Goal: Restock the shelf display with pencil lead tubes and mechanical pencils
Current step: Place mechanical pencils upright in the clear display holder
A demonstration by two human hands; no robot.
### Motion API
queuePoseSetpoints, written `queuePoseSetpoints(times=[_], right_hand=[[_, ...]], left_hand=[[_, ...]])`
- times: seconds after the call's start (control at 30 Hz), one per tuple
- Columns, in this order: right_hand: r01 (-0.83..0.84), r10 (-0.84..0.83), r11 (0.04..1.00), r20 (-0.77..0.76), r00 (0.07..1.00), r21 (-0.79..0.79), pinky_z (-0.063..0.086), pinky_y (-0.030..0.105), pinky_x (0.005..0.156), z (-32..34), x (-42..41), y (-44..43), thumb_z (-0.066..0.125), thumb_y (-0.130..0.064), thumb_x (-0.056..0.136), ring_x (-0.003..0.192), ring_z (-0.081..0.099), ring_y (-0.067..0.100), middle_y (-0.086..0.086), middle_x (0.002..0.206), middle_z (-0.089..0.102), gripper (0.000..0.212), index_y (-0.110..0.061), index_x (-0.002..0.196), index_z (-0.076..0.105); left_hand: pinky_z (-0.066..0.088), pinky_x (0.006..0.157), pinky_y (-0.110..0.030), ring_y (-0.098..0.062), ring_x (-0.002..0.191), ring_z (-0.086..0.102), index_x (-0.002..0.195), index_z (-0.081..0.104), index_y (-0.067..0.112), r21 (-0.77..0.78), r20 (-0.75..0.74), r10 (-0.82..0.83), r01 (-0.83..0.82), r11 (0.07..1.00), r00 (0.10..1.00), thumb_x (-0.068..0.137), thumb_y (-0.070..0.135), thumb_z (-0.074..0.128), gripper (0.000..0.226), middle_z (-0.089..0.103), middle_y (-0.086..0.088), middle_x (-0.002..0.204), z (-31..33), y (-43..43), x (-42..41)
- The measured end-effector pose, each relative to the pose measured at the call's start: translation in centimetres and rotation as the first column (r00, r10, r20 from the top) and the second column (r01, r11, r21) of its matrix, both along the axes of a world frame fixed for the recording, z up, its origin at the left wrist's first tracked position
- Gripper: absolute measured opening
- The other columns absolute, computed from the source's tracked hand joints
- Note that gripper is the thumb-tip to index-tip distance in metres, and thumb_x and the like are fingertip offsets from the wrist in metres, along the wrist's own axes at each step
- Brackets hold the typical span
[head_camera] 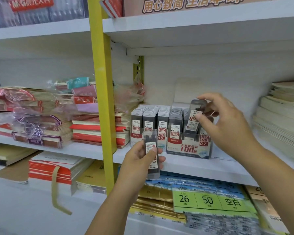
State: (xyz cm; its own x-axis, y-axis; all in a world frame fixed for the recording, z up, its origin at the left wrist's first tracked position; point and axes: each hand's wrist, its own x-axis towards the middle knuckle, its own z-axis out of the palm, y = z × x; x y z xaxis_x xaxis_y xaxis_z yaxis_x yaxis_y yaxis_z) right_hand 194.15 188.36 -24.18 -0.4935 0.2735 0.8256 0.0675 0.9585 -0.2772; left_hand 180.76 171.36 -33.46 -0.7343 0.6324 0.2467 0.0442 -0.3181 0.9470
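Left hand (139,161) nearest, fingers and thumb curled round an upside-down lead tube (149,138), held before the white shelf (210,168) edge. Right hand (227,122) pinches a second tube (193,119), tilted, its lower end at the middle row of the 0.7 display box (188,149). 0.5 box (160,138) just left, rows full. Notebook stack (95,129) beyond the yellow post (103,99).

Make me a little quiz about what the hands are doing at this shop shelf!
1. True or false: the right hand holds a clear plastic lead tube at the clear display box marked 0.7.
2. The left hand grips: A) a red notebook B) another clear lead tube C) nothing.
3. Fill in: the green price card below shows 26 and ___.
Key: 1 true; 2 B; 3 50.
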Motion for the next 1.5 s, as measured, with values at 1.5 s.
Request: queuePoseSetpoints(times=[1.5], right_hand=[[-0.279, 0.409, 0.885, 0.335, 0.849, -0.373, 0.055, 0.024, 0.059, -2.7, -0.2, -5.3, 0.065, -0.008, 0.089, 0.075, 0.063, 0.003, -0.011, 0.098, 0.058, 0.072, -0.057, 0.133, 0.037]], left_hand=[[0.058, 0.077, -0.019, -0.005, 0.091, 0.069, 0.112, 0.07, 0.032, -0.04, -0.311, 0.061, -0.077, 0.996, 0.948, 0.094, 0.02, 0.068, 0.022, 0.075, 0.002, 0.101, 1.1, -1.2, 1.1]])
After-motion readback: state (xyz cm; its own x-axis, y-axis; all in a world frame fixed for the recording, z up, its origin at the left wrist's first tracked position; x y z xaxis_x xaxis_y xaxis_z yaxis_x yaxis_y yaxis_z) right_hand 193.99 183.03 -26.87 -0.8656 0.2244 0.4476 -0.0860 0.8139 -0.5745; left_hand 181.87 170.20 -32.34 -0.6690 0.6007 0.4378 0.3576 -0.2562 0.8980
